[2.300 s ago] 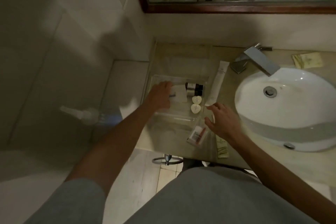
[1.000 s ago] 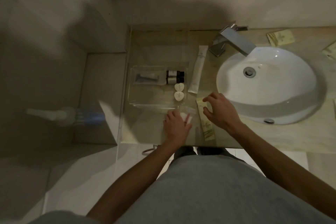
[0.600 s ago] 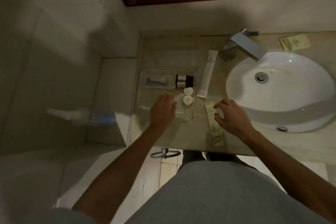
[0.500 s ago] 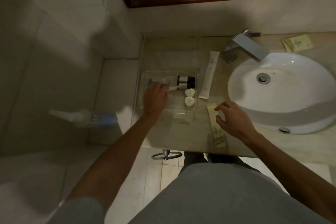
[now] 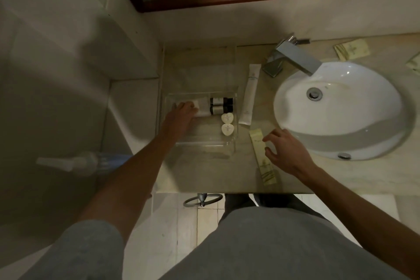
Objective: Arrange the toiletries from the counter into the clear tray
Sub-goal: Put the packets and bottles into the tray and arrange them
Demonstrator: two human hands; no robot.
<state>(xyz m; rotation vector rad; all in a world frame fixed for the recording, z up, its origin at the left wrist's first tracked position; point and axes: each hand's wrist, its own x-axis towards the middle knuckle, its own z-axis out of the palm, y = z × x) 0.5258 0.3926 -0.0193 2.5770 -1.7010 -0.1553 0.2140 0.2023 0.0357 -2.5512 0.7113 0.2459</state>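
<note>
Left hand: the left hand (image 5: pixel 183 112) reached far into the clear tray (image 5: pixel 202 143), its fingers pressed down on a white packet (image 5: pixel 201 107) at the tray's back left.
Right hand: the right hand (image 5: pixel 285 149) hung over the counter (image 5: pixel 341 175) with fingers spread, holding nothing, touching a long yellow packet (image 5: pixel 263 159).
Tray: two small bottles (image 5: pixel 220 105) and two heart soaps (image 5: pixel 227 124) lay inside.
Edges: a white tube (image 5: pixel 249 95) lay just right of the tray; the sink (image 5: pixel 341 107) was close on the right.
Room: the tray's front half was bare.

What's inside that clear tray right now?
In the clear tray: two dark-capped bottles, two heart-shaped soaps and a white packet. The left hand covers the packet's far end.
</note>
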